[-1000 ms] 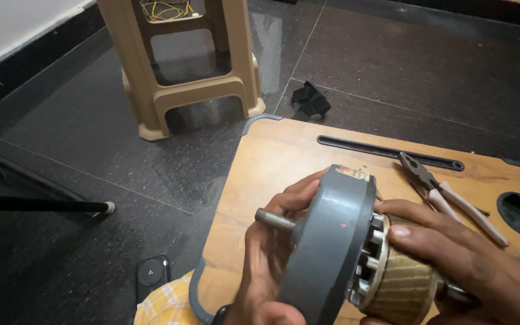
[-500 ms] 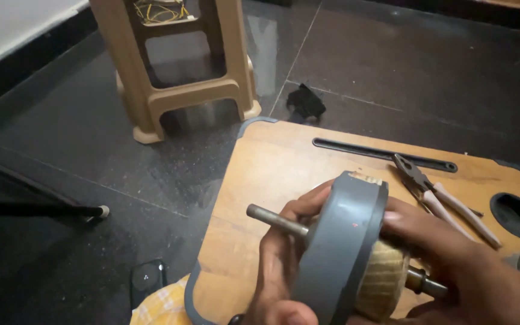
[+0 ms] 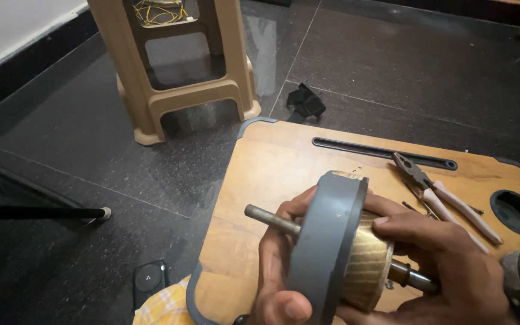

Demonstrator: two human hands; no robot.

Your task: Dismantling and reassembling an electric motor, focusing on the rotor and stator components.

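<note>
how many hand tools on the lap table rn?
1. A pair of pliers with pale handles lies on the wooden table, beside the right hand. Both hands, left hand included, hold the motor part; more tools may be hidden beneath them.

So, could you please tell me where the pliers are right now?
In the head view, the pliers lie on the wooden table, right of centre, between the long slot and the round hole, just beyond the right hand.
</note>
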